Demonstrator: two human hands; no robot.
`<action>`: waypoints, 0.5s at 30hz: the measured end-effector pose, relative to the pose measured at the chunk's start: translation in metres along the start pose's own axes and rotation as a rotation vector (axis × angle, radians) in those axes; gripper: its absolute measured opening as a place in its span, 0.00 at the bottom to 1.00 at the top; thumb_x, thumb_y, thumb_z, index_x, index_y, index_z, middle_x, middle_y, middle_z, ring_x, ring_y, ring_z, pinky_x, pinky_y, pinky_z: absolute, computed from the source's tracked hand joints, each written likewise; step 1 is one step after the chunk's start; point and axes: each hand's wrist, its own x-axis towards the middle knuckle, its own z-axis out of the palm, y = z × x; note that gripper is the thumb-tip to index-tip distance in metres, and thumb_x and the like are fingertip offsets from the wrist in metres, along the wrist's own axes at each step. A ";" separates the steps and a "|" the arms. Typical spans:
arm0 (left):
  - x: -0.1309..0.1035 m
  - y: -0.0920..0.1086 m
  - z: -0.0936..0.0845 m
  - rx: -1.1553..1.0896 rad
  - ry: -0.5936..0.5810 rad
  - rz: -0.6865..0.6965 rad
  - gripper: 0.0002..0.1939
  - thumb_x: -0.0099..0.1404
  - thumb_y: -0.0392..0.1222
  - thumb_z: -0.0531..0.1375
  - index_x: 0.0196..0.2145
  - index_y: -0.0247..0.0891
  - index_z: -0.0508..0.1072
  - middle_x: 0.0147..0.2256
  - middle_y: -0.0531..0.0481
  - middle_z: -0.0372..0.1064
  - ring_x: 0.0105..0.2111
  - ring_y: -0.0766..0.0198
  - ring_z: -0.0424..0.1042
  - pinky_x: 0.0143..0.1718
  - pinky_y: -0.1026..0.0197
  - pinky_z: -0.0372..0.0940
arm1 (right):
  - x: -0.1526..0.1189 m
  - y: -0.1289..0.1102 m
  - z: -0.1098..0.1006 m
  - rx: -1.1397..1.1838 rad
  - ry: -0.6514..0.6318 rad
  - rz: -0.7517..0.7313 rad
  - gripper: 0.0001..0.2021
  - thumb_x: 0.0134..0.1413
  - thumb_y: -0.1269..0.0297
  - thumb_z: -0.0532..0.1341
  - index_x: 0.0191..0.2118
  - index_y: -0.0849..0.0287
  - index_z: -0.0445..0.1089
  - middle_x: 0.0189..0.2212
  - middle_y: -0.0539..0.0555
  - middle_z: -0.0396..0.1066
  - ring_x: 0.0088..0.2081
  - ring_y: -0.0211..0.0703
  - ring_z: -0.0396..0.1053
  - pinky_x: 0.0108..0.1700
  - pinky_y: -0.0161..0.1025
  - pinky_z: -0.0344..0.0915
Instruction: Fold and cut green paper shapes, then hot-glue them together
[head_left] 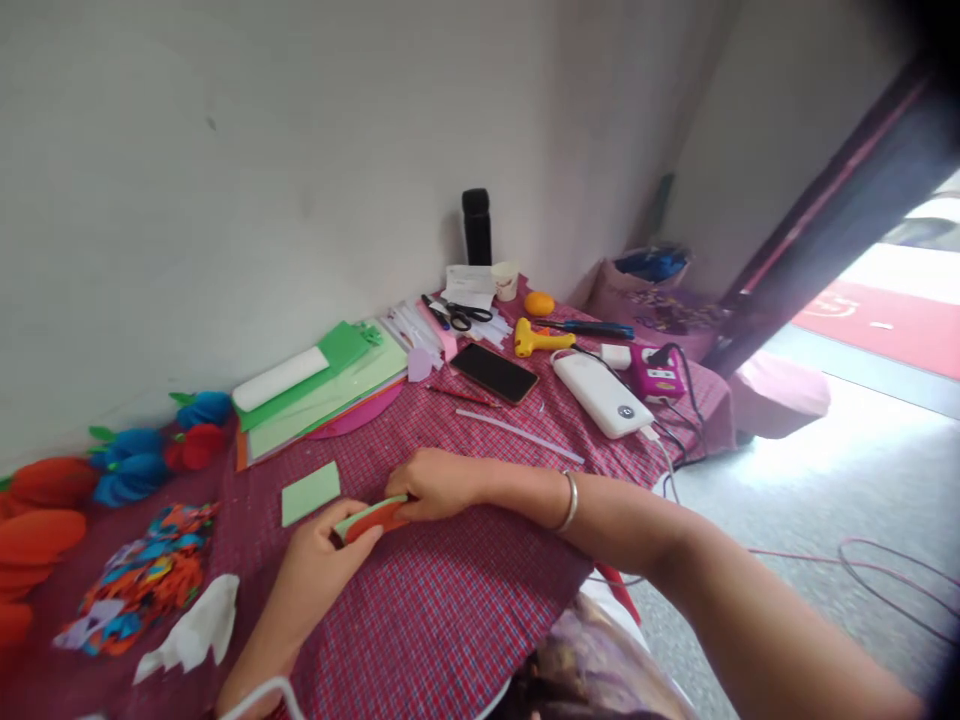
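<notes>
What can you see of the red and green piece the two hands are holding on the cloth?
The red and green piece is small, flat and elongated, thin like craft foam or paper, red on its broad face with a pale green edge along the top. It lies low over the checked tablecloth, tilted slightly. The left hand pinches its near end; the right hand grips its far end. Fingers hide both ends.

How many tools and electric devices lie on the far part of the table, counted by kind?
Scissors: 1
Yellow glue gun: 1
Black phone: 1
White power bank: 1
Pink power strip: 1
Total: 5
</notes>
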 end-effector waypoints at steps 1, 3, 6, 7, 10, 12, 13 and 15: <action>0.000 0.000 -0.001 0.008 -0.014 0.001 0.06 0.52 0.43 0.63 0.27 0.39 0.75 0.21 0.57 0.66 0.22 0.65 0.62 0.23 0.66 0.55 | 0.000 0.001 0.000 -0.022 -0.012 -0.005 0.12 0.59 0.59 0.56 0.32 0.62 0.70 0.30 0.54 0.73 0.28 0.37 0.65 0.30 0.33 0.54; 0.001 -0.001 -0.002 0.015 -0.055 0.005 0.07 0.52 0.45 0.63 0.27 0.40 0.75 0.22 0.56 0.68 0.24 0.64 0.63 0.24 0.67 0.56 | 0.000 0.002 0.001 -0.052 -0.024 -0.012 0.11 0.59 0.60 0.55 0.33 0.61 0.70 0.31 0.55 0.74 0.29 0.38 0.65 0.31 0.33 0.54; 0.004 -0.005 -0.003 0.057 -0.087 0.007 0.08 0.52 0.47 0.63 0.26 0.40 0.76 0.22 0.56 0.68 0.24 0.63 0.63 0.25 0.67 0.56 | 0.000 0.002 0.001 -0.079 -0.033 -0.014 0.12 0.59 0.60 0.54 0.33 0.62 0.70 0.32 0.56 0.74 0.30 0.39 0.66 0.31 0.34 0.54; 0.005 -0.006 -0.003 0.078 -0.088 0.003 0.09 0.52 0.47 0.63 0.26 0.40 0.76 0.21 0.56 0.68 0.23 0.64 0.63 0.24 0.67 0.56 | 0.000 0.002 0.001 -0.083 -0.042 -0.013 0.12 0.60 0.60 0.54 0.34 0.62 0.70 0.33 0.56 0.74 0.30 0.39 0.66 0.31 0.35 0.54; 0.006 -0.009 -0.002 0.116 -0.065 -0.018 0.10 0.50 0.50 0.64 0.26 0.41 0.77 0.20 0.56 0.69 0.22 0.63 0.64 0.23 0.66 0.57 | 0.000 0.001 0.001 -0.082 -0.080 -0.001 0.11 0.60 0.61 0.54 0.34 0.62 0.70 0.34 0.56 0.74 0.30 0.39 0.66 0.32 0.35 0.54; 0.006 -0.012 -0.003 0.109 -0.023 -0.042 0.11 0.48 0.51 0.65 0.27 0.42 0.77 0.21 0.56 0.71 0.22 0.61 0.66 0.23 0.65 0.59 | 0.001 0.000 -0.002 -0.051 -0.082 0.020 0.11 0.60 0.61 0.55 0.35 0.62 0.70 0.34 0.56 0.74 0.31 0.38 0.66 0.32 0.34 0.55; 0.007 -0.015 -0.005 0.096 0.006 -0.065 0.12 0.47 0.51 0.66 0.27 0.42 0.78 0.21 0.56 0.71 0.21 0.61 0.66 0.23 0.65 0.59 | 0.001 0.000 -0.005 -0.018 -0.072 0.036 0.11 0.60 0.60 0.55 0.35 0.62 0.69 0.33 0.55 0.74 0.30 0.38 0.66 0.32 0.33 0.56; 0.009 -0.022 -0.011 0.038 0.075 -0.130 0.13 0.46 0.51 0.66 0.28 0.43 0.78 0.16 0.57 0.66 0.16 0.62 0.63 0.18 0.64 0.57 | 0.000 0.002 -0.015 0.080 -0.027 0.067 0.12 0.61 0.58 0.55 0.39 0.63 0.68 0.34 0.54 0.73 0.31 0.36 0.66 0.33 0.31 0.57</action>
